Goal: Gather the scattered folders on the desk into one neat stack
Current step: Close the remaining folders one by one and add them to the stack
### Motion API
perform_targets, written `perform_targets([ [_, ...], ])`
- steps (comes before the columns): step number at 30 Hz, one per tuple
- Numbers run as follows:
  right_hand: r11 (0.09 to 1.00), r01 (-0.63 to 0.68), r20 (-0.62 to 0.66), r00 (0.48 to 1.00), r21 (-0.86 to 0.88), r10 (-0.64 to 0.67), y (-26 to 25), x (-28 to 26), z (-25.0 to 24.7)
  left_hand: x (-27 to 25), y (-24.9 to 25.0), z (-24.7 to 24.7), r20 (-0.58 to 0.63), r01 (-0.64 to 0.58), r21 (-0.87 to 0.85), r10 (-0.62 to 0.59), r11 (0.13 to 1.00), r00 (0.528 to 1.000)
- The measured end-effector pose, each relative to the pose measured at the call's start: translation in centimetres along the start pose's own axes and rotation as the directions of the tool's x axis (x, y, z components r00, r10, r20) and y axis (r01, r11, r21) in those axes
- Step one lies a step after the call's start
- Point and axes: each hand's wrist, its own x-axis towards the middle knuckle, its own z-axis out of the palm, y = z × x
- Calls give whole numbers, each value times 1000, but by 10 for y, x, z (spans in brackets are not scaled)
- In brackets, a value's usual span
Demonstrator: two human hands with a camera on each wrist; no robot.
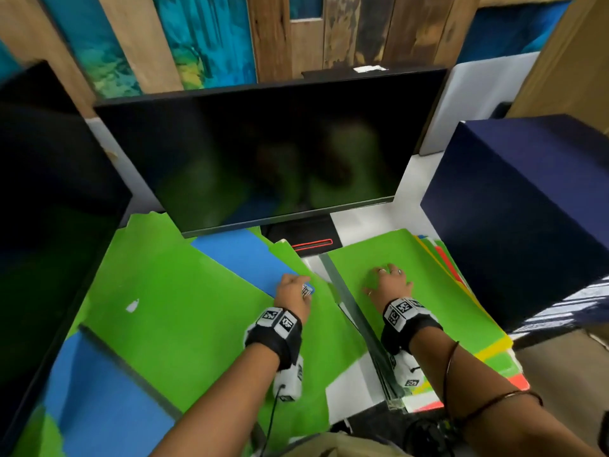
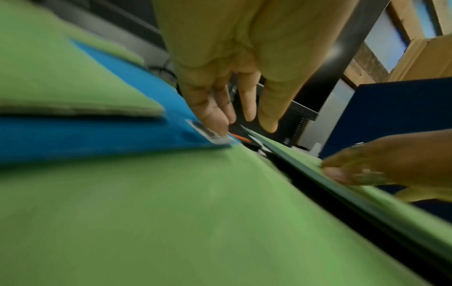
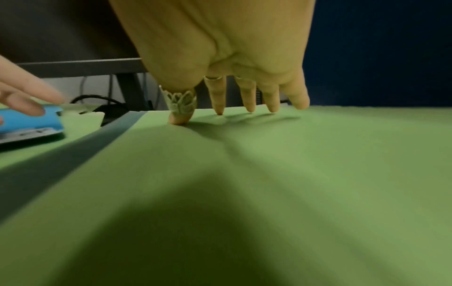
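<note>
A stack of folders lies at the right of the desk, a green one on top, with yellow and red edges showing below. My right hand lies flat on that green folder, fingers spread and pressing down. Left of it, green folders and blue folders lie scattered and overlapping. My left hand hovers with straight fingers over the labelled corner of a blue folder; its fingertips touch the label. Another blue folder lies at the near left.
A dark monitor stands just behind the folders, its stand base between the two piles. A dark blue box borders the stack on the right. A second black screen blocks the left. White desk surface shows near the front.
</note>
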Motion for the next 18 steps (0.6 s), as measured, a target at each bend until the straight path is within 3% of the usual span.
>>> perform_targets([
  [3,949,255,-193,957,187,-219,-37,-6,1,0,-35,-35,-174,87,46,-78,995,982],
  [5,870,420,-245,900,258,-361,-67,-15,3,-9,-63,-57,-290,227,58,-201,972,936],
  [8,798,539,-174,842,268,-510,-109,-28,11,-38,-103,-82,-431,551,66,-474,832,768],
  [10,773,571,-77,815,276,-574,-134,-35,21,-60,-125,-92,-426,739,7,-667,673,611],
  [12,794,542,64,814,274,-578,-152,-40,37,-76,-143,-99,-362,814,-123,-790,567,495],
  [15,840,491,232,810,233,-538,-168,-45,58,-92,-152,-105,-283,854,-137,-846,501,451],
  [18,851,419,235,835,317,-498,-177,-49,64,-94,-154,-104,-295,808,-301,-856,506,426],
])
